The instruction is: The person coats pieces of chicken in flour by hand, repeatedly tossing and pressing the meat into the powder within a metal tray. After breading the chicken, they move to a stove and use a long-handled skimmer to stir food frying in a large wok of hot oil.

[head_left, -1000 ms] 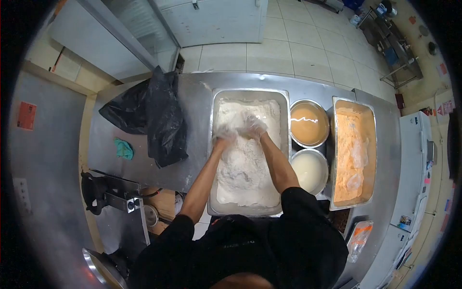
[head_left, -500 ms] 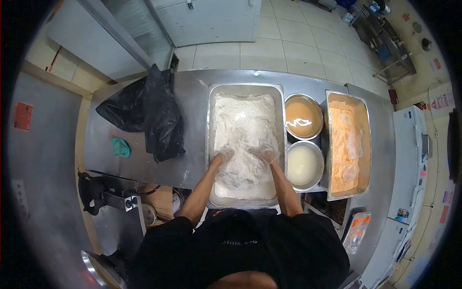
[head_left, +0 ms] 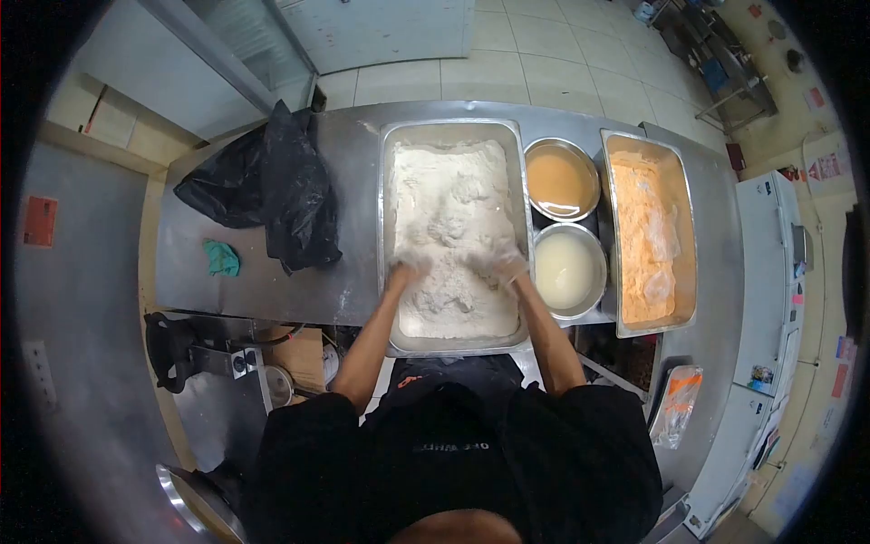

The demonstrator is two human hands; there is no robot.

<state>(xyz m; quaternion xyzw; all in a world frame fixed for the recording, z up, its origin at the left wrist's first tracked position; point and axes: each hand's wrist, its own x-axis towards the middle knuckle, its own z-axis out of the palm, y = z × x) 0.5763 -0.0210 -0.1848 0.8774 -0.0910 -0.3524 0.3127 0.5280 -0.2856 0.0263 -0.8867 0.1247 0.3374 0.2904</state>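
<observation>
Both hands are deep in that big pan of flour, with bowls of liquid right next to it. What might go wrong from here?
Flour is heaped close to the pan's rim, so the left hand or right hand may push some onto the steel counter, already dusted.

The right hand works beside the bowl of pale liquid; flour could drop into it.

The pan's near edge seems to overhang the counter, so hard pressing there might tip it.

Black bag (head_left: 272, 186), teal cloth (head_left: 220, 257), two round bowls (head_left: 561, 179), perhaps battered pieces (head_left: 642, 238) alongside.
</observation>
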